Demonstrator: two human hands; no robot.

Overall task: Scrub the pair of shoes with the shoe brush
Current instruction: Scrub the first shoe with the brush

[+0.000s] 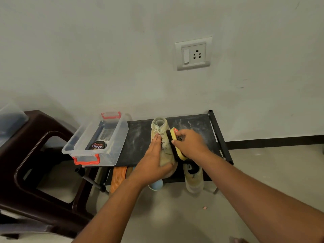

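Note:
A beige lace-up shoe (162, 132) lies on the black shelf top (140, 137), its opening toward the wall. My left hand (154, 160) is wrapped around its toe end, fingers flat along the left side. A yellow shoe brush (175, 137) with dark bristles presses against the shoe's right side, held by my right hand (190, 144). The second beige shoe (192, 178) sits on the lower shelf, its toe sticking out toward me, partly hidden by my right forearm.
A clear plastic box (98, 146) with red handles holds a round polish tin (98, 145) at the shelf's left end. A dark brown plastic stool (35, 163) stands to the left. Orange footwear (118, 178) and a light blue object (156, 185) sit below. A wall socket (193, 53) is above.

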